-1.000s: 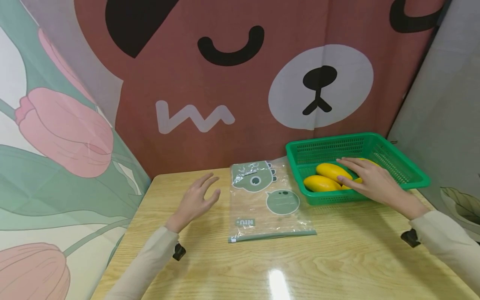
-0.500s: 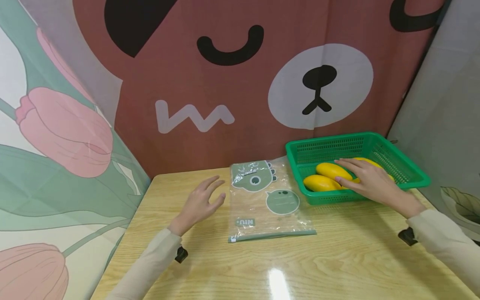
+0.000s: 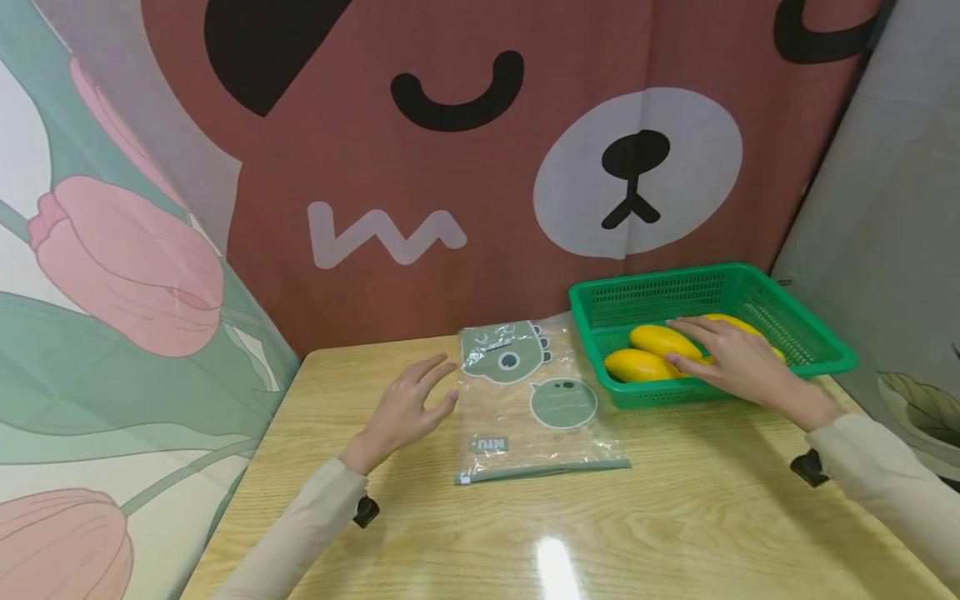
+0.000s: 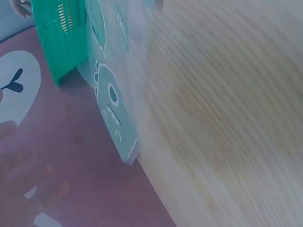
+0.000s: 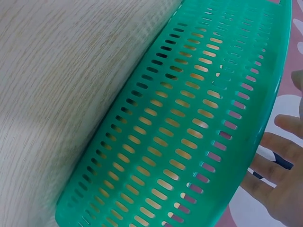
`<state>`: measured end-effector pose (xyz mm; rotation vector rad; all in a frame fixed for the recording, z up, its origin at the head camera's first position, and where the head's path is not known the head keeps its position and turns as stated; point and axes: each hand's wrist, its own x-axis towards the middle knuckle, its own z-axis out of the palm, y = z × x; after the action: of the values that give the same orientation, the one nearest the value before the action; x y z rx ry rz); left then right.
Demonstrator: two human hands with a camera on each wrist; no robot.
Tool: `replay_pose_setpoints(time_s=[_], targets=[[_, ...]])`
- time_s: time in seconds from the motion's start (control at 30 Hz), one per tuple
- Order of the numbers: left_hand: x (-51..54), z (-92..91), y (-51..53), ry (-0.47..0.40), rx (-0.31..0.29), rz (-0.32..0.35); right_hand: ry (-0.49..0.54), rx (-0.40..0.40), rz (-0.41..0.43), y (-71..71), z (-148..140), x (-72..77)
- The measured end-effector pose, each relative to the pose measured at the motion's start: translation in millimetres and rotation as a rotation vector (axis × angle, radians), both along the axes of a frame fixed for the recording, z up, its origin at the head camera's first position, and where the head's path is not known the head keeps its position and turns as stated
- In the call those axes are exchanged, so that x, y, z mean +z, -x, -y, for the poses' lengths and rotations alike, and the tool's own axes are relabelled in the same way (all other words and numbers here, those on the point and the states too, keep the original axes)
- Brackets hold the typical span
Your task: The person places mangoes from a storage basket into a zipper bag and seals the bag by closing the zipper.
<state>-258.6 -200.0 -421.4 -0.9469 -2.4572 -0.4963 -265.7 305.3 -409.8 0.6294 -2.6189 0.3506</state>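
Mangoes [image 3: 641, 366] lie in a green basket [image 3: 675, 394], partly hidden by the right hand [image 3: 738, 354]. Largest of all is the bear cloth [image 3: 375, 158], hanging behind the wooden table [image 3: 450, 542]. At the table's far right sits the basket; just beside it, a clear printed bag [image 3: 498, 412] lies flat. Near the bag's left edge, the left hand [image 3: 397, 412] is released, fingers loosely spread. The right is released too, fingers extended over the mangoes; contact cannot be told. Smallest is the bag's white slider [image 3: 465, 480], at its near left corner.
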Motion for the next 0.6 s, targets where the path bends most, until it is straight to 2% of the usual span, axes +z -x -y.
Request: replay_pose_setpoints(time_s=[0.6], targets=[[-2.1, -6.9, -5.4, 0.010, -0.037, 0.016, -0.017, -0.019, 0.051, 0.3, 2.0, 5.1]])
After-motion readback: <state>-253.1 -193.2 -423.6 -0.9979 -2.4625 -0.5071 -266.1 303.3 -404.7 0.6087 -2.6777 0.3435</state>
